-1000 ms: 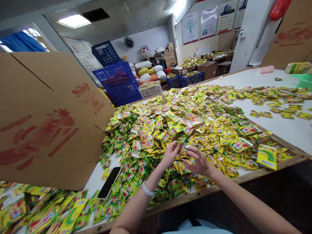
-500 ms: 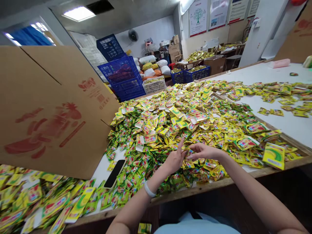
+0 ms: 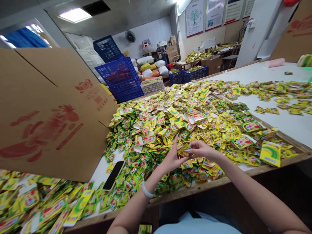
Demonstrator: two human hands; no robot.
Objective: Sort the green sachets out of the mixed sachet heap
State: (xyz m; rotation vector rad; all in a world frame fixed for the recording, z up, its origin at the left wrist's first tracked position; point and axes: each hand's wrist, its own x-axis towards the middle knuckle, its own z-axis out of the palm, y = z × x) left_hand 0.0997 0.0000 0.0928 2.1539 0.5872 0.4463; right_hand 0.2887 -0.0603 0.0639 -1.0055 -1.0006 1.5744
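Observation:
A large heap of small yellow-green sachets (image 3: pixel 185 120) covers the white table (image 3: pixel 280 122) in front of me. My right hand (image 3: pixel 201 150) pinches one yellow sachet (image 3: pixel 183 150) just above the heap's near edge. My left hand (image 3: pixel 173 156) meets it from the left, index finger raised and the other fingers and thumb touching the same sachet. A white bracelet (image 3: pixel 146 191) sits on my left wrist.
A big cardboard box flap (image 3: pixel 48 110) stands at the left. A black phone (image 3: pixel 113 175) lies on the table beside it. More sachets are strewn at the lower left and far right. Blue crates (image 3: pixel 119 79) and bags stand behind the table. The wooden table edge (image 3: pixel 243 175) runs near me.
My hands lifted off the heap and came together on one sachet. The view shifted slightly between frames.

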